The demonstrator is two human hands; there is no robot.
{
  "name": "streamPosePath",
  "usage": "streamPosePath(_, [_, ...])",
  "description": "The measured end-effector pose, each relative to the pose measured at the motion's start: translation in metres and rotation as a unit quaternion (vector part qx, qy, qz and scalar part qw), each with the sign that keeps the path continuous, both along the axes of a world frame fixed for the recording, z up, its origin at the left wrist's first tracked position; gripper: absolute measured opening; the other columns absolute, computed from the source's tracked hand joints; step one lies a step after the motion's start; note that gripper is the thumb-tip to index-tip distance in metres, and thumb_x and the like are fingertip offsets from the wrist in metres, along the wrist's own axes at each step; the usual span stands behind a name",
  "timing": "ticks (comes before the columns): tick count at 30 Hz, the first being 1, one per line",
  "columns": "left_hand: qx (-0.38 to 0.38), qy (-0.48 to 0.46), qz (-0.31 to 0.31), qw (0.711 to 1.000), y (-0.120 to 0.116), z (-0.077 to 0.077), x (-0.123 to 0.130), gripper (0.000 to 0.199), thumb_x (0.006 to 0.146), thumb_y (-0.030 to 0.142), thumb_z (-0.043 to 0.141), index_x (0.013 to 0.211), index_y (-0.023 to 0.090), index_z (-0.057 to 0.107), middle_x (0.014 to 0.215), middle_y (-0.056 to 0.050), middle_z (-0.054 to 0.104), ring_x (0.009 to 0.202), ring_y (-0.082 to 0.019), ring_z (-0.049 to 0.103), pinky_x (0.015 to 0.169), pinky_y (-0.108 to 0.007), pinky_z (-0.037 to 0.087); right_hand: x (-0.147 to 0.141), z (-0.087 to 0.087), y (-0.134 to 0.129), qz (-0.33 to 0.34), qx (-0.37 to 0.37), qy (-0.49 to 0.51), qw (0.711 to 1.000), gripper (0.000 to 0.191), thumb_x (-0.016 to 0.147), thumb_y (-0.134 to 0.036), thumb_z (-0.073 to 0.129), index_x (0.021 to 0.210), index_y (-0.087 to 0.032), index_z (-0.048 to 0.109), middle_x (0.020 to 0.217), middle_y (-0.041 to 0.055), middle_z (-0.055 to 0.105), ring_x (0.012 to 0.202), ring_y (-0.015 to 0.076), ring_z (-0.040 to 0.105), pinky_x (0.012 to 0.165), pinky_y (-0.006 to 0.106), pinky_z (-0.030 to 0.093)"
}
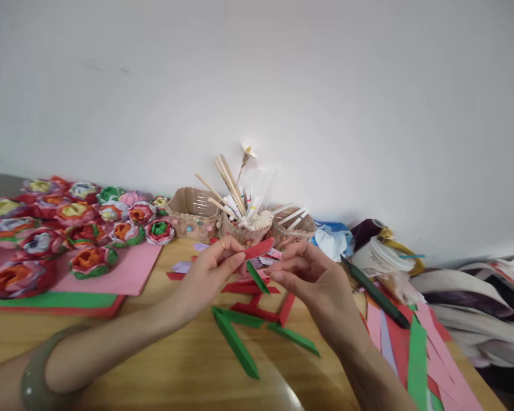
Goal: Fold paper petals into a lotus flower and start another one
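Observation:
My left hand (218, 268), with a ring on one finger, pinches a folded red paper strip (259, 249) between thumb and forefinger. A folded green paper strip (257, 277) is joined to it and slants down to the right. Close beside the green strip's free end is my right hand (314, 279), its fingers loosely bent and thumb apart, with nothing visible between them. Below both hands, folded green strips (239, 345) and folded red strips (255, 310) lie on the wooden table (175, 365). Purple folded strips (182, 266) lie partly behind my left hand.
Several layered paper flowers (93, 261) sit on pink sheets (141, 268) at left. Along the wall stand an empty-looking basket (192, 214) and containers with sticks (229, 180) and markers. At right are a white tub (383, 257), a dark green cutter-like tool (377, 294) and cut paper strips (417, 354).

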State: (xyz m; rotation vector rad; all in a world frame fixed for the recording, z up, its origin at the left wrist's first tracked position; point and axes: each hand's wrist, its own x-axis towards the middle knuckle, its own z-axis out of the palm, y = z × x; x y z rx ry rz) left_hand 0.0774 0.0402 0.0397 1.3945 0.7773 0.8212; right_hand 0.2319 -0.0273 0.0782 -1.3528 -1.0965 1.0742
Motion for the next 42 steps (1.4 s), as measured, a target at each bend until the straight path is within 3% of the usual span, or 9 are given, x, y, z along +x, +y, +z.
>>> streamPosePath(6, [0.058, -0.016, -0.011, 0.998, -0.003, -0.001, -0.003, 0.018, 0.085, 0.031, 0.045, 0.074, 0.018, 0.051, 0.067, 0.002, 0.052, 0.067, -0.013, 0.051, 0.064, -0.025, 0.039, -0.019, -0.011, 0.013, 0.004, -0.005, 0.08, 0.997, 0.037, 0.058, -0.025, 0.079, 0.063, -0.02, 0.043, 0.061, -0.0035, 0.066, 0.059, 0.0136, 0.065, 0.056, 0.023, 0.05])
streamPosePath(13, [0.091, -0.012, -0.019, 0.996, -0.004, 0.0, -0.007, 0.018, 0.087, 0.032, 0.043, 0.078, 0.018, 0.051, 0.071, 0.002, 0.055, 0.07, -0.012, 0.052, 0.066, -0.024, 0.04, -0.024, -0.017, 0.02, -0.007, -0.015, 0.11, 0.994, 0.031, 0.055, -0.029, 0.079, 0.074, -0.018, 0.057, 0.064, -0.0011, 0.068, 0.061, 0.0148, 0.065, 0.06, 0.025, 0.051])
streamPosePath(20, [0.02, -0.036, -0.024, 0.999, -0.004, 0.003, -0.006, 0.015, 0.085, 0.03, 0.045, 0.078, 0.017, 0.051, 0.07, 0.001, 0.053, 0.068, -0.012, 0.051, 0.065, -0.025, 0.041, -0.024, -0.016, 0.018, -0.024, 0.0, 0.019, 1.0, 0.013, 0.059, -0.027, 0.076, 0.062, -0.017, 0.067, 0.057, -0.0008, 0.066, 0.051, 0.0116, 0.057, 0.05, 0.022, 0.047])
streamPosePath(24, [-0.023, -0.072, 0.01, 0.997, 0.0, 0.007, -0.005, 0.01, 0.082, 0.028, 0.048, 0.084, 0.018, 0.048, 0.065, 0.004, 0.051, 0.061, -0.011, 0.05, 0.059, -0.024, 0.04, -0.024, -0.016, 0.015, -0.022, 0.017, -0.055, 0.998, 0.011, 0.067, -0.028, 0.07, 0.065, -0.018, 0.071, 0.059, 0.0005, 0.067, 0.052, 0.0115, 0.055, 0.048, 0.022, 0.044])
streamPosePath(28, [-0.015, -0.077, 0.035, 0.996, 0.003, 0.01, -0.007, 0.01, 0.082, 0.024, 0.05, 0.089, 0.019, 0.045, 0.061, 0.005, 0.05, 0.058, -0.01, 0.049, 0.057, -0.023, 0.039, -0.022, -0.014, 0.013, -0.029, 0.03, -0.059, 0.997, 0.011, 0.069, -0.031, 0.069, 0.072, -0.021, 0.073, 0.061, 0.0002, 0.067, 0.055, 0.0127, 0.058, 0.051, 0.023, 0.047])
streamPosePath(32, [-0.021, -0.094, 0.016, 0.995, 0.004, 0.011, -0.007, 0.011, 0.082, 0.022, 0.05, 0.089, 0.02, 0.041, 0.062, 0.006, 0.051, 0.06, -0.01, 0.05, 0.059, -0.022, 0.04, -0.02, -0.012, 0.013, -0.012, 0.043, -0.07, 0.997, 0.011, 0.072, -0.028, 0.066, 0.078, -0.023, 0.073, 0.074, 0.0011, 0.072, 0.066, 0.0153, 0.063, 0.06, 0.025, 0.051])
streamPosePath(36, [-0.035, -0.071, 0.016, 0.997, 0.003, 0.011, -0.006, 0.009, 0.082, 0.023, 0.049, 0.086, 0.018, 0.042, 0.064, 0.004, 0.052, 0.06, -0.01, 0.05, 0.056, -0.022, 0.039, -0.022, -0.01, 0.01, 0.012, 0.07, -0.111, 0.991, 0.009, 0.076, -0.025, 0.063, 0.077, -0.022, 0.071, 0.076, 0.001, 0.071, 0.07, 0.0158, 0.064, 0.064, 0.026, 0.05])
streamPosePath(42, [0.044, -0.006, 0.029, 0.999, -0.001, 0.004, -0.007, 0.009, 0.083, 0.026, 0.05, 0.08, 0.018, 0.049, 0.072, 0.002, 0.054, 0.068, -0.011, 0.051, 0.06, -0.023, 0.039, -0.031, -0.01, 0.007, 0.025, 0.147, -0.203, 0.968, 0.007, 0.079, -0.021, 0.061, 0.077, -0.021, 0.068, 0.073, 0.0008, 0.067, 0.065, 0.0132, 0.06, 0.059, 0.024, 0.048])
